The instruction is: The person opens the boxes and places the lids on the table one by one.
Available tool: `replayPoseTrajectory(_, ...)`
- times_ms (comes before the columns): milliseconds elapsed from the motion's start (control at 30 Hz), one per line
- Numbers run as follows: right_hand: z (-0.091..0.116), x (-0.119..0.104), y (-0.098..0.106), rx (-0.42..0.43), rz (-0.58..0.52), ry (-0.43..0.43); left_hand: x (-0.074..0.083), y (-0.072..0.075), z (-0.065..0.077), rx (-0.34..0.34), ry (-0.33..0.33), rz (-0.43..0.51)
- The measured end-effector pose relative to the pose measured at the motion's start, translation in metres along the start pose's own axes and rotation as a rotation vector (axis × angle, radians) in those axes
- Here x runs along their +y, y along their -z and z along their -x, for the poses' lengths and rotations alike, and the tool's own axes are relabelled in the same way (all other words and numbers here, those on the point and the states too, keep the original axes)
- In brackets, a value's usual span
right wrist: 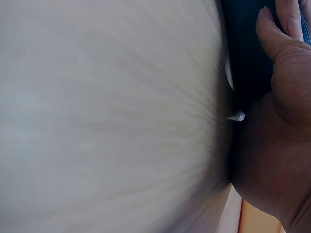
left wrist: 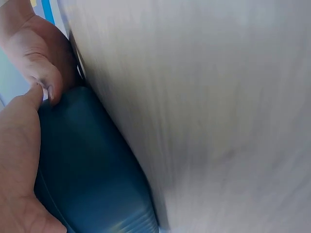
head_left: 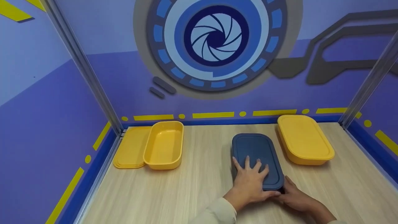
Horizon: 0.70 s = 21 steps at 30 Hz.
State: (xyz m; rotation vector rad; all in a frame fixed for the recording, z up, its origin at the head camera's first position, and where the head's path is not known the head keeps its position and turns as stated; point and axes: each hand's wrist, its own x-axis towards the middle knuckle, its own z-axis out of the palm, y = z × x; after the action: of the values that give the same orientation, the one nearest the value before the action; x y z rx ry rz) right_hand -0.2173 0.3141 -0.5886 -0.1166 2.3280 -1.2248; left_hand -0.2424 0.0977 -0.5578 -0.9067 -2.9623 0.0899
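Observation:
A dark blue lidded food container stands on the table with its lid on. My left hand lies across the near part of the lid, fingers spread and straight, thumb reaching along the near edge. At the near right corner my right hand holds the container, thumb at the near end and fingers along the right side. The two thumbs meet at that corner in the left wrist view, beside the container's blue side wall. In the right wrist view the right thumb lies against the dark wall; part of that hand is hidden.
A yellow container with its lid on stands to the right of the blue one. Far left, an open yellow container sits beside a yellow lid, overlapping it. Printed wall panels border the wooden table at the back and sides.

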Motion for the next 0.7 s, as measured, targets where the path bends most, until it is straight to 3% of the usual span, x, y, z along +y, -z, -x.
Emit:
replayPoseTrajectory(533,-0.0009,0.0005,0.0017,0.001,0.023,-0.014,0.0009,0.0009,0.0006,-0.013,-0.012,-0.013)
replayPoseTrajectory(700,-0.001,-0.0013,0.0009,0.0,0.036,0.027,-0.0001,-0.0001,0.0016,-0.007,-0.001,0.001)
